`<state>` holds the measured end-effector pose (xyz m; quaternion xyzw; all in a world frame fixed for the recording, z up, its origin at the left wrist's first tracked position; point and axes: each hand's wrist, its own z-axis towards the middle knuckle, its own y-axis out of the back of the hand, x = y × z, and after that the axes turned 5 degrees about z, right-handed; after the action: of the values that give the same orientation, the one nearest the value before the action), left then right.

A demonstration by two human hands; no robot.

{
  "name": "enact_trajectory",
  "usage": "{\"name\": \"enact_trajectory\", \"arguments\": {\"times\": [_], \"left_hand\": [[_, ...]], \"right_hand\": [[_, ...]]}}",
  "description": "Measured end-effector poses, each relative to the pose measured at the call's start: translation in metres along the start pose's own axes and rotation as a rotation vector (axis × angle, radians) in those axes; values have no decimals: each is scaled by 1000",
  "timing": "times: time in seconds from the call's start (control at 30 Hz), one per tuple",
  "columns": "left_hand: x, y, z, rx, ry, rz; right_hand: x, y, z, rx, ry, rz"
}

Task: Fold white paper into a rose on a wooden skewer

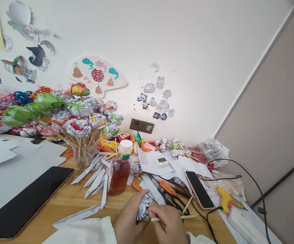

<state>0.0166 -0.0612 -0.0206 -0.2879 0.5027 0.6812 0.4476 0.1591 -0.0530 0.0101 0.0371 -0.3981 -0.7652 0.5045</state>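
Note:
My left hand [128,220] is wrapped around a folded paper flower [144,207] of grey-white printed paper, low in the middle of the view. My right hand [166,220] pinches a thin wooden stick [173,218] that lies across its fingers, its left end close to the flower's base. Both hands hover just above the wooden table [58,203]. White sleeves cover both wrists.
A bottle of amber liquid [119,169] stands behind my hands. Black scissors [168,195], a phone [199,189], a yellow glue gun [225,196] and cables lie to the right. A jar of paper flowers on sticks [82,149], folded paper strips and a dark tablet [22,200] sit left.

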Motion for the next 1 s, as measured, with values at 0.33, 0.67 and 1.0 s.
{"name": "enact_trajectory", "arguments": {"times": [0.33, 0.67, 1.0], "left_hand": [[3, -1, -1, 27, -59, 11], [-5, 3, 1, -6, -16, 5], [-3, 3, 1, -17, -58, -1]], "right_hand": [[-7, -5, -7, 63, -58, 1], [-7, 0, -5, -49, 117, -178], [-11, 1, -6, -13, 3, -173]]}}
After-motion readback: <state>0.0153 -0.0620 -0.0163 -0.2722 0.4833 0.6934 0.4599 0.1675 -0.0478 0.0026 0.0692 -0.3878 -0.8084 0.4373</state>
